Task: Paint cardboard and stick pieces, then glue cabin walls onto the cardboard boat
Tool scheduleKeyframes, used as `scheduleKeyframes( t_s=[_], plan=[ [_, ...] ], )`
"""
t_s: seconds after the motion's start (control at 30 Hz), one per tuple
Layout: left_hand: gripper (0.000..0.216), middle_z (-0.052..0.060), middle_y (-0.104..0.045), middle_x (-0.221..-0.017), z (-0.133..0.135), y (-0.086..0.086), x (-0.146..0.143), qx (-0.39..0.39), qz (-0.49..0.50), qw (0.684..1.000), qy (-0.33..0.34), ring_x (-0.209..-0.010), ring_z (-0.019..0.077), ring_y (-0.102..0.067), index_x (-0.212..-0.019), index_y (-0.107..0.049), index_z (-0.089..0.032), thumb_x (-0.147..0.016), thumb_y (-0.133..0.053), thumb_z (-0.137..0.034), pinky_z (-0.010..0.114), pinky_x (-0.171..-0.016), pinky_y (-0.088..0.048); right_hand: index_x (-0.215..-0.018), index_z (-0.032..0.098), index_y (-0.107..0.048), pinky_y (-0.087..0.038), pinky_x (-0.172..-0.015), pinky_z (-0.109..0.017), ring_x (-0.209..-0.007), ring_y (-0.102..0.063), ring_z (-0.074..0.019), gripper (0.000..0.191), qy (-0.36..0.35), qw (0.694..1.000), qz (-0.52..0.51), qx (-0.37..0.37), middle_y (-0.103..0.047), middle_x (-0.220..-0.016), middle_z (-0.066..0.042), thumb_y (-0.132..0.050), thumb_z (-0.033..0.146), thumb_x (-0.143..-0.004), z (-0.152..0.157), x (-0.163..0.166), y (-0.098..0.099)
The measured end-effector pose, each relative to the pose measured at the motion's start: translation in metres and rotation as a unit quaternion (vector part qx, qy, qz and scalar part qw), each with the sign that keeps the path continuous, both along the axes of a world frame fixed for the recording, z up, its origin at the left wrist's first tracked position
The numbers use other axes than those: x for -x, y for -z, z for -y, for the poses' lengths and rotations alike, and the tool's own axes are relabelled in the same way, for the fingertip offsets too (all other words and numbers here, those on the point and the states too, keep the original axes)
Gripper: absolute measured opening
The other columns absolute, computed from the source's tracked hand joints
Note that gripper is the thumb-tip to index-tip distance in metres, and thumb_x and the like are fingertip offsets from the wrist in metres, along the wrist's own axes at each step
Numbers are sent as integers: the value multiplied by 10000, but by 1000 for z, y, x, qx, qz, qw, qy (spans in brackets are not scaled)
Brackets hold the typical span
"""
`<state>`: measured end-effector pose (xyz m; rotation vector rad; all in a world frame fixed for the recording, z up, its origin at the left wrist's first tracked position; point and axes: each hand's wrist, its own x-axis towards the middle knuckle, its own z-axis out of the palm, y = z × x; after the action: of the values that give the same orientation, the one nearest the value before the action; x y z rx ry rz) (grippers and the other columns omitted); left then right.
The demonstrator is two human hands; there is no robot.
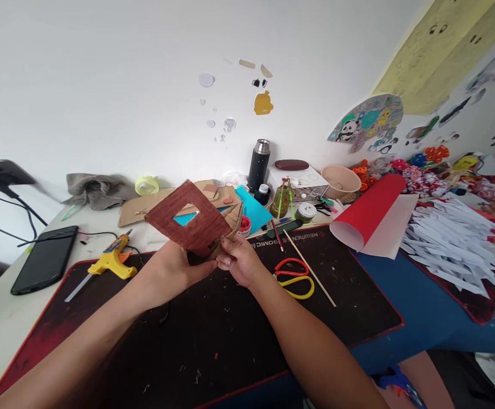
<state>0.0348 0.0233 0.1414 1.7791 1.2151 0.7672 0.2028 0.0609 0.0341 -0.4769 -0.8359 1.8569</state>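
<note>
Left hand [170,274] grasps lower edge of brown panel [208,218], held up between both hands; right hand [241,258] pinches its right corner with bare cardboard [234,215]. Opening cut, face coloured; cardboard uncoloured, joining unclear. Leftward, glue gun [113,260]; just rightward, scissors [290,261].

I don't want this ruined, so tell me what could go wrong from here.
The brown cardboard piece might bend or tear around its cutout as left hand and right hand grip its lower end. The right hand could knock the red pot beyond it. The left forearm might bump the yellow glue gun beside it.
</note>
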Motion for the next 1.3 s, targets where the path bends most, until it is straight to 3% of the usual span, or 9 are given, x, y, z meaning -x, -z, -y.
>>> scheduleKeyframes(
  t_s=[0.17, 0.3, 0.6, 0.8, 1.0, 1.2, 1.3],
  plan=[
    [320, 55, -846, -965, -2, 3, 0, -6, -21, 1000, -19, -933, 316, -790, -979, -743, -225, -814, -761, -499, 421, -843, -663, -811, 226, -603, -265, -480, -233, -513, -278, -80, 520, 8, 1000, 2, 0, -396, -612, 114, -1007, 537, -713, -1, 1, 1],
    [327, 56, -860, -1036, -3, 10, -1, -21, -9, 999, -29, -1031, 335, -792, -1023, -758, -233, -819, -754, -488, 458, -931, -660, -763, 232, -561, -263, -482, -235, -511, -290, -79, 530, 8, 1000, 2, -2, -386, -607, 111, -999, 528, -724, -1, 1, 2],
    [334, 82, -866, -1150, -4, 14, -1, -57, -6, 998, -38, -1156, 371, -776, -1110, -790, -253, -881, -758, -495, 511, -1107, -612, -811, 223, -619, -268, -478, -231, -511, -286, -74, 488, 8, 1000, -6, -9, -412, -622, 113, -1010, 504, -726, -1, 2, 2],
    [337, 71, -871, -1106, -4, 14, -1, -42, -2, 998, -49, -1082, 357, -800, -1079, -800, -245, -877, -760, -513, 503, -1060, -640, -820, 213, -638, -272, -472, -235, -505, -310, -68, 481, 5, 1000, -15, -4, -441, -639, 105, -1016, 491, -714, 0, 2, 0],
    [283, 53, -885, -1073, -5, 15, -1, -41, 20, 997, -59, -1028, 343, -820, -1036, -830, -239, -838, -770, -433, 435, -950, -674, -823, 215, -624, -262, -471, -228, -499, -296, -66, 508, 8, 1000, -9, 8, -437, -617, 115, -1029, 494, -694, 0, 2, -2],
    [184, 39, -875, -909, -5, 12, -1, -45, 18, 996, -70, -926, 332, -829, -910, -844, -242, -800, -777, -374, 414, -887, -685, -860, 223, -622, -265, -476, -227, -504, -286, -69, 519, 3, 1000, -5, 0, -424, -618, 121, -1017, 527, -714, 1, 3, -3],
    [174, 56, -882, -942, -6, 11, -2, -37, 34, 997, -67, -911, 321, -828, -913, -841, -236, -792, -789, -351, 391, -853, -683, -870, 225, -618, -284, -476, -224, -501, -292, -66, 523, -4, 1000, -7, 0, -432, -623, 123, -1013, 538, -729, 2, 4, -3]
  ],
)
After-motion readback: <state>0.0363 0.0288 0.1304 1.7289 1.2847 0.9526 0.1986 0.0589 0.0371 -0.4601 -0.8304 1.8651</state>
